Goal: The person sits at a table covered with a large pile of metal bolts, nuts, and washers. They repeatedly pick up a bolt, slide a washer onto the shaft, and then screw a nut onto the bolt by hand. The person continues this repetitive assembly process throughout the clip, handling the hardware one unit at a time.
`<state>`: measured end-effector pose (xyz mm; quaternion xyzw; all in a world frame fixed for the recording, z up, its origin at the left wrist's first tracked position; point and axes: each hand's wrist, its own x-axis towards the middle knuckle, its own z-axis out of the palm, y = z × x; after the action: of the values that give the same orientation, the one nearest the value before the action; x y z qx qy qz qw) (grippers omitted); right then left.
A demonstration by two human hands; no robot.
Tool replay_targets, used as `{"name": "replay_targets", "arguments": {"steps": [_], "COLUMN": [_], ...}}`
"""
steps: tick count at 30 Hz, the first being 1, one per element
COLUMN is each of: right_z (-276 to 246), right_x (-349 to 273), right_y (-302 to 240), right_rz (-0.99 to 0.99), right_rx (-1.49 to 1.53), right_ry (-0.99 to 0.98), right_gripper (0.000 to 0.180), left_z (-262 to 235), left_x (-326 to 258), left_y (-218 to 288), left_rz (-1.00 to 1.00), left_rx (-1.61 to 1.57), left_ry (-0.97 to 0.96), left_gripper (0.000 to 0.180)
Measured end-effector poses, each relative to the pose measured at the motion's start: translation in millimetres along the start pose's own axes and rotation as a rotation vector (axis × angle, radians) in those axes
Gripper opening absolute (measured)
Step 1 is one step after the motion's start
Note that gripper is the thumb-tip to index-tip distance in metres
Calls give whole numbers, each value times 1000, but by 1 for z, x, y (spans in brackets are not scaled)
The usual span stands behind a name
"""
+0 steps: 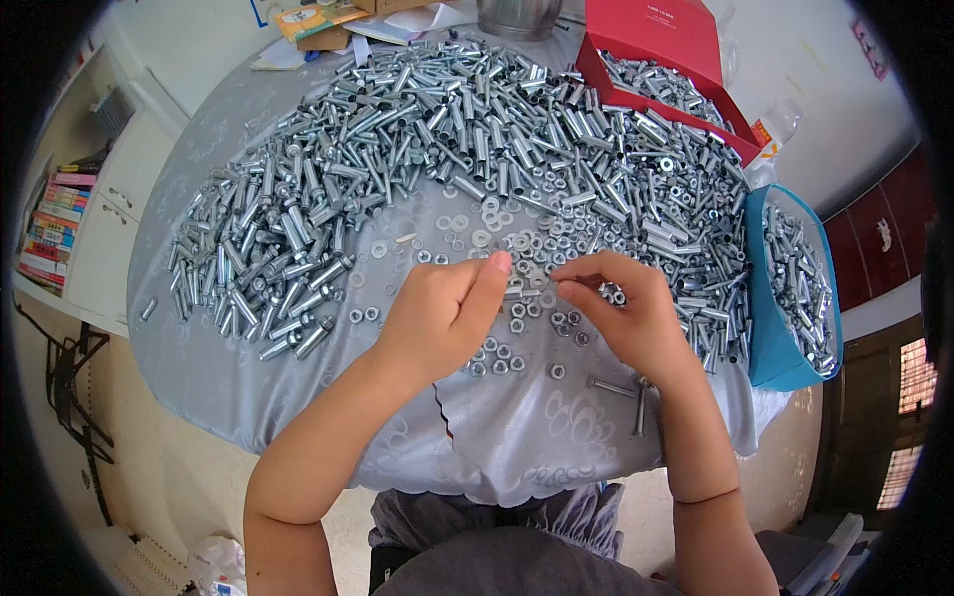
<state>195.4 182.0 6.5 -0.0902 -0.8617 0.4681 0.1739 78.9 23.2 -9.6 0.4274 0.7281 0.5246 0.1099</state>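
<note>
Both red box (pixel 666 50) and teal bin (pixel 767 308) hold fasteners (pixel 798 283).

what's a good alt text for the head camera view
A person's left hand and right hand are close together above scattered nuts and washers on a grey tablecloth. Beyond them curves a large heap of metal bolts and sleeves; at the right stand an open red box and a teal container, both holding metal parts.
</note>
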Motion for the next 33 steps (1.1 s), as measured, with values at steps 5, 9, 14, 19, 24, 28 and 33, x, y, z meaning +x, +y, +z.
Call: {"name": "replay_targets", "arguments": {"steps": [5,9,14,19,24,28,33], "right_z": [-2,0,1,5,8,15,15], "right_x": [-2,-4,-3,-4,-6,-8,-8], "right_y": [-1,-4,-4,-1,-4,-5,-9], "right_rz": [-11,146,227,78,44,-42,-185], "right_rx": [346,519,660,662,531,358,233], "right_ry": [-139,-192,-204,-192,-119,-52,-30], "right_gripper": [13,16,19,15,14,14,18], "left_z": [2,4,6,0,2,1,2], "left_x": [-1,-2,-3,-4,-4,-2,-4], "left_y": [-1,0,-1,0,-4,0,0], "left_rz": [-45,-58,-46,10,-4,-35,-160], "left_rx": [-64,-88,-139,-182,-187,-171,-366], "left_ry": [-15,-122,-143,-200,-173,-167,-173], "left_gripper": [48,48,47,45,45,47,49]}}
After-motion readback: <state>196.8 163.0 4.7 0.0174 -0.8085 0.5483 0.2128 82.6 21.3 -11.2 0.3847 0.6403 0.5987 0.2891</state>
